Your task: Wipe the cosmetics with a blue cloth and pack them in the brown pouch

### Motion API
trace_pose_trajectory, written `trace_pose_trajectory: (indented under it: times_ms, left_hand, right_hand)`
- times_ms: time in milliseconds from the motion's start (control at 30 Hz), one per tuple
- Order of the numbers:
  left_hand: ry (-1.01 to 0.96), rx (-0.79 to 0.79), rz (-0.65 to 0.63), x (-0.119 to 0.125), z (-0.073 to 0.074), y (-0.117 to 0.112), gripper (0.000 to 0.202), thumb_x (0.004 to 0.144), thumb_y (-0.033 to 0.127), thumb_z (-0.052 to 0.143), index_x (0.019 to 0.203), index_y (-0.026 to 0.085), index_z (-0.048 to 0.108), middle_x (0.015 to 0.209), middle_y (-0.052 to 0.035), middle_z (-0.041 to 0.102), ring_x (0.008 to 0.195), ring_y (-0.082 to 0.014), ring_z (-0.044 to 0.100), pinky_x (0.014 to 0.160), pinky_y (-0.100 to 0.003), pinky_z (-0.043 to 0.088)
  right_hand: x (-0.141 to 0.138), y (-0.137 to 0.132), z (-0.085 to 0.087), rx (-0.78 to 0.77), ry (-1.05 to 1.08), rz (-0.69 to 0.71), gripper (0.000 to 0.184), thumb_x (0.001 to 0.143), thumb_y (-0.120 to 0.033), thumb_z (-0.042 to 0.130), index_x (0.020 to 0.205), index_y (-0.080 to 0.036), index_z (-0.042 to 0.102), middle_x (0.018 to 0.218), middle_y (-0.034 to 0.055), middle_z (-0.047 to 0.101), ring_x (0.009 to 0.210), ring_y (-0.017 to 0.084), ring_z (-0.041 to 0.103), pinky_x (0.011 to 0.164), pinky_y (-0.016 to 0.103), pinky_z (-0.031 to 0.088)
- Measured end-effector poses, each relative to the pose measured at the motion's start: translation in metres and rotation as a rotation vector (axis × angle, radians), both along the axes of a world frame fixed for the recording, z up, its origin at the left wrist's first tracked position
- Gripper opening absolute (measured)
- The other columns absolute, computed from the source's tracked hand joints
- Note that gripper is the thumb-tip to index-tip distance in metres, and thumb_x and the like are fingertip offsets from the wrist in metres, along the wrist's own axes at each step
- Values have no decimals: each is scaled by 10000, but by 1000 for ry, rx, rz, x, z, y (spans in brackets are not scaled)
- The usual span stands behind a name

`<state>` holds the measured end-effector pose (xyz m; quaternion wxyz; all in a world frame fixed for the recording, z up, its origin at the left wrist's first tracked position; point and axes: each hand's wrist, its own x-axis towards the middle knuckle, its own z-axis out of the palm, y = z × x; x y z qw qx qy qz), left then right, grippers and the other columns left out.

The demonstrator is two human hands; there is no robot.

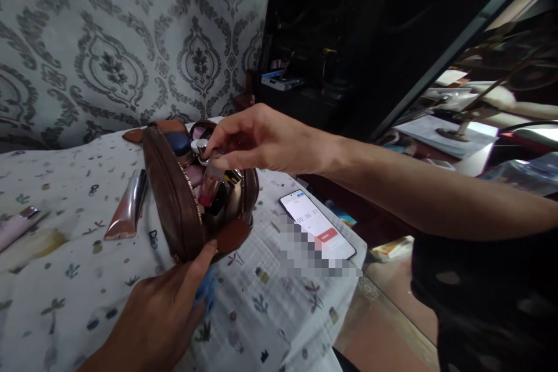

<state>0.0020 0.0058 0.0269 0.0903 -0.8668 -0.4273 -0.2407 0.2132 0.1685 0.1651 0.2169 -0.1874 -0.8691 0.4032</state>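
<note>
A brown makeup bag (170,192) lies unzipped on the patterned cloth, packed with several cosmetics. My right hand (248,139) reaches over its opening, thumb and fingers closed on a small lip gloss tube (211,185), clear with pinkish red inside. The tube tilts down into the bag. At the bag's near end, my left hand (161,308) grips by the tan leather tab (235,236), index finger pressed on it; the other fingers are partly hidden. Something blue (206,292) shows beside those fingers. Inside the bag are a navy-lidded jar (178,144) and a silver-capped bottle (201,148).
A shiny pink squeeze tube (126,206) lies left of the bag, and a pale pink tube (20,225) farther left. A phone (320,224) showing a timer rests on the right. Beyond it is the cloth-covered surface's edge. Patterned wallpaper (113,64) stands behind.
</note>
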Motion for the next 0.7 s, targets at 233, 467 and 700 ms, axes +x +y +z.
trace_pose_trajectory:
  times_ms: [233,467,700]
  left_hand:
    - [21,-128,9,-4,-1,-3,781,927,95,342,1619,186,-8,905,-46,786,612,-159,731,558,-227,591]
    - [-54,-184,-20,1,8,-1,756,913,121,357,1612,199,83,890,-17,787,604,-138,724,540,-188,582]
    - [-98,-235,-16,-3,0,-4,892,825,97,376,1613,277,-3,906,19,778,626,-136,706,560,-197,591]
  right_hand:
    - [22,-22,7,50,-57,-68,111,922,-212,624,1014,-165,664,839,-35,695,751,82,646,693,204,504]
    - [23,-28,-1,351,-129,-61,142,921,-191,642,1047,-177,708,995,23,686,886,127,645,784,246,511]
    - [21,-29,-15,382,-159,-46,142,936,-161,619,1061,-198,677,993,15,674,889,125,631,775,254,492]
